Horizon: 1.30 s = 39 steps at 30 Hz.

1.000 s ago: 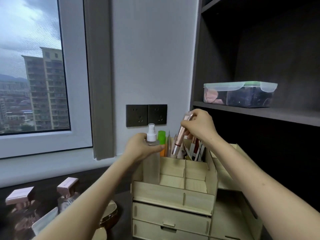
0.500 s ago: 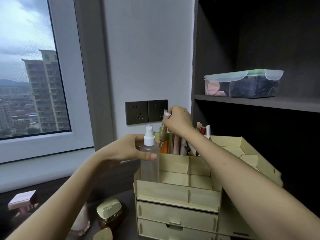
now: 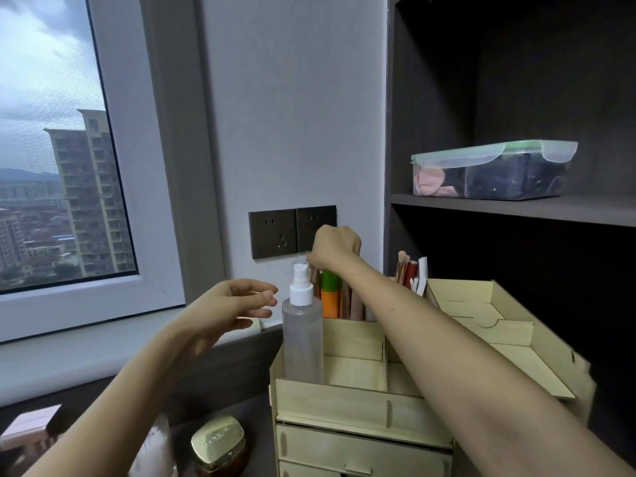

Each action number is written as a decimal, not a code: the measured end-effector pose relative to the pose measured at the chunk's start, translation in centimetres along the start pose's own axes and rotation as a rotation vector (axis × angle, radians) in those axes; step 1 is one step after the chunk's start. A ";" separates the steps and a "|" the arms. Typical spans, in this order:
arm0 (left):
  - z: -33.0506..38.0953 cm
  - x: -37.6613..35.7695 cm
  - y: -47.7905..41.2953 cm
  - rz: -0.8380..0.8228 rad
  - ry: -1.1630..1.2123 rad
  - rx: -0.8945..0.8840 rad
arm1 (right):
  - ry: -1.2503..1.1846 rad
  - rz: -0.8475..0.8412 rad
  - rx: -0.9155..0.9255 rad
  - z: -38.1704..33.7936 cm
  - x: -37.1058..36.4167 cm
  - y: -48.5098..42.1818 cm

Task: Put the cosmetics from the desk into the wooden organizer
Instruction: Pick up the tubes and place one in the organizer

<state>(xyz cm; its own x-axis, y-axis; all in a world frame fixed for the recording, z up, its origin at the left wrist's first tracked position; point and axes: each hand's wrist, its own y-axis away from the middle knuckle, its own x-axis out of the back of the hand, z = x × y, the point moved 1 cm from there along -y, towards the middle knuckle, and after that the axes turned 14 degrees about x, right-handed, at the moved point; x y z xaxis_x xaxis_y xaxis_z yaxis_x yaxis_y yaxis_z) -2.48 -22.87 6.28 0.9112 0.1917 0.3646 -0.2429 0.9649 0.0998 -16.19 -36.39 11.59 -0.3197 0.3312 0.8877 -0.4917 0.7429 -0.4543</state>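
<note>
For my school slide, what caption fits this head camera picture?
Left hand open beside the spray bottle in the wooden organizer, right hand over the tubes at its back.

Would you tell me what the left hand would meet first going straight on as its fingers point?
Probably the spray bottle, near its white pump; the left hand points rightward at it, though depth is unclear.

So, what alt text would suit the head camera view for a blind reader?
A person's right hand is curled over tubes in the back of a wooden organizer, while the left hand is open beside a clear spray bottle standing in its front-left compartment. A gold-lidded jar sits outside it.
</note>
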 end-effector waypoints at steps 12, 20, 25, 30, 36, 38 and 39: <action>-0.5 0.2 -1.4 0.092 0.023 0.073 | 0.140 -0.001 0.051 0.7 -1.4 -0.2; -0.4 0.3 -0.9 0.105 0.028 0.089 | 0.085 -0.020 0.111 0.8 -1.0 -0.1; 0.0 0.9 0.8 0.130 0.040 0.089 | -0.107 0.093 0.103 0.9 1.5 0.4; 0.2 2.2 4.8 0.165 0.067 0.063 | -0.444 0.282 0.101 0.3 5.5 3.9; -2.5 4.2 10.9 0.294 0.032 0.094 | -0.687 0.445 0.274 -4.2 7.9 12.3; -4.2 4.6 12.9 0.334 0.020 0.123 | -0.703 0.337 0.353 -6.4 6.7 15.5; -5.1 4.8 13.9 0.352 0.023 0.134 | -0.703 0.244 0.392 -7.4 5.8 16.9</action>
<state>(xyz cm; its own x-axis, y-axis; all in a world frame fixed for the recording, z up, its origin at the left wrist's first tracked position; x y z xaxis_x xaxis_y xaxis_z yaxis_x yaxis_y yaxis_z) 0.18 -7.66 4.68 0.7710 0.5129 0.3774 -0.5827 0.8073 0.0933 -20.34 -17.56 9.59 -0.8198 -0.0800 0.5671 -0.5477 0.3988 -0.7355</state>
